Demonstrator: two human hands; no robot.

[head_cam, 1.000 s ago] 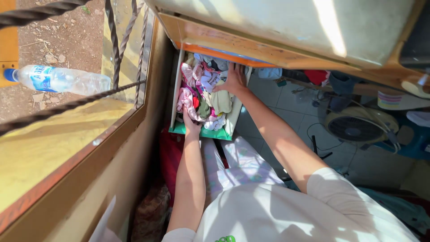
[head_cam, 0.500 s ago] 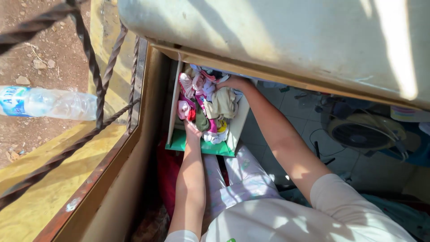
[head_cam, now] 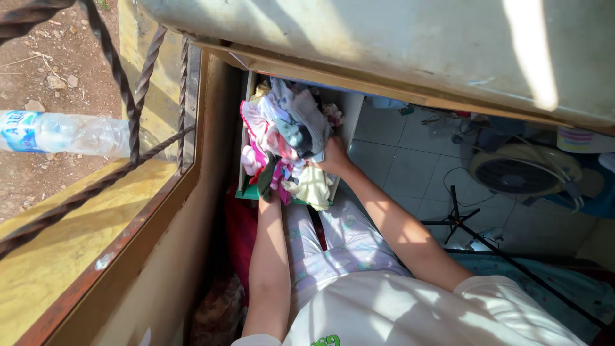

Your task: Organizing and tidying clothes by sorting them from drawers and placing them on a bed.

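Note:
A bundle of small clothes (head_cam: 285, 138) in pink, white, grey and pale yellow is lifted out of an open wooden drawer (head_cam: 349, 112) with a green front edge. My right hand (head_cam: 334, 157) grips the bundle from its right side. My left hand is hidden under the clothes; only my left forearm (head_cam: 269, 256) shows, reaching up beneath the bundle. A pale yellow piece (head_cam: 315, 187) hangs from the bottom of the pile.
A cabinet top (head_cam: 384, 45) overhangs the drawer. A window sill (head_cam: 96, 243) with twisted metal bars (head_cam: 131, 96) and a plastic water bottle (head_cam: 64, 133) lies to the left. A fan (head_cam: 522, 173), cables and a black stand (head_cam: 458, 218) sit on the tiled floor at right.
Both hands have gathered the clothes and raised them out of the drawer toward me. My right hand moved from the drawer's back to the bundle's right side.

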